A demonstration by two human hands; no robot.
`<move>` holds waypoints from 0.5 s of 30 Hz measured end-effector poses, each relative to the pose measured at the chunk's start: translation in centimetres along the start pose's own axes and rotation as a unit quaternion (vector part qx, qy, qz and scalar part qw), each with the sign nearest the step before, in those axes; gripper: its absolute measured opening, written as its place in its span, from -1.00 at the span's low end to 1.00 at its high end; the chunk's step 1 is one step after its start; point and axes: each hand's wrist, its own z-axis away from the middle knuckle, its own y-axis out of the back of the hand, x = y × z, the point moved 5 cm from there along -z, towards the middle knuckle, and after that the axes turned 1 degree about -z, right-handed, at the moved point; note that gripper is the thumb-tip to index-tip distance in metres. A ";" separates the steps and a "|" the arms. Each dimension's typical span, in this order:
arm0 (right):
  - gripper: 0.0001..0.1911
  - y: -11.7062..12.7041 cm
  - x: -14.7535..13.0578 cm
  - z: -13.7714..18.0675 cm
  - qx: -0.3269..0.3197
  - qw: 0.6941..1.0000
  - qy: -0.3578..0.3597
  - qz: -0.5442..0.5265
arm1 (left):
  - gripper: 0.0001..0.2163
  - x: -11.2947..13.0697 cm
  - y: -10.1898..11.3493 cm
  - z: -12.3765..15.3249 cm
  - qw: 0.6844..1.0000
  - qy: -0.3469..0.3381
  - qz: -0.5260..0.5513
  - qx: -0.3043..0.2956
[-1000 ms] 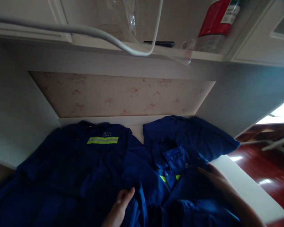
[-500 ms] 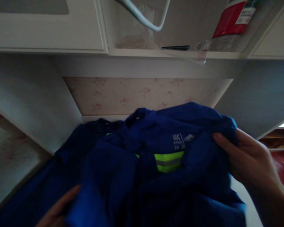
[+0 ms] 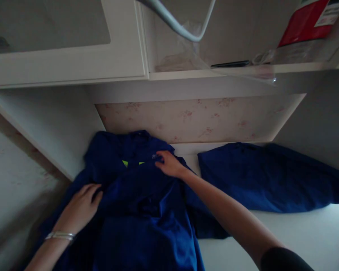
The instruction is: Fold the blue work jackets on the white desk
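A dark blue work jacket (image 3: 141,210) with a yellow-green reflective stripe (image 3: 132,163) lies on the left of the white desk (image 3: 285,237), on top of other blue cloth. My left hand (image 3: 80,207), with a silver bracelet at the wrist, rests flat on its left shoulder area. My right hand (image 3: 169,163) reaches across and presses on the jacket's upper right, near a small white chest logo. Both hands lie on the fabric; whether the fingers pinch it is unclear. A second blue garment (image 3: 265,180) lies to the right, apart from both hands.
A white cabinet (image 3: 64,56) and an open shelf (image 3: 231,71) hang above the desk. On the shelf are a dark flat object (image 3: 230,64), clear plastic wrap and a red-labelled package (image 3: 305,22). A white cable (image 3: 183,30) loops down. Floral wallpaper (image 3: 203,118) backs the alcove.
The jacket was held up in both hands half a second ago; now it lies on the pile at the left. My hands have moved left and rest on it. The view turned left.
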 end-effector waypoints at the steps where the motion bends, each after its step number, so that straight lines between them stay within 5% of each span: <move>1: -0.41 -2.8 -0.1 1.8 -0.057 0.998 0.024 0.001 | -0.52 0.5 -2.6 0.6 0.999 -0.013 0.013 -0.041; 4: -0.11 -10.1 0.0 6.9 -0.211 0.972 0.082 0.066 | -0.52 1.8 -9.0 2.5 0.989 -0.045 0.059 -0.128; 7: -0.10 -13.8 0.5 8.7 -0.242 0.947 0.094 0.190 | -0.47 2.6 -11.2 3.6 0.984 -0.039 0.069 -0.156; 11: -0.21 -14.7 0.9 6.9 -0.207 0.947 0.065 0.238 | -0.60 5.5 -9.1 5.1 0.980 -0.082 0.128 -0.131; 15: -0.64 -14.9 0.7 5.2 -0.229 0.944 0.044 0.233 | -0.62 8.6 -6.3 8.9 0.980 -0.117 0.155 -0.044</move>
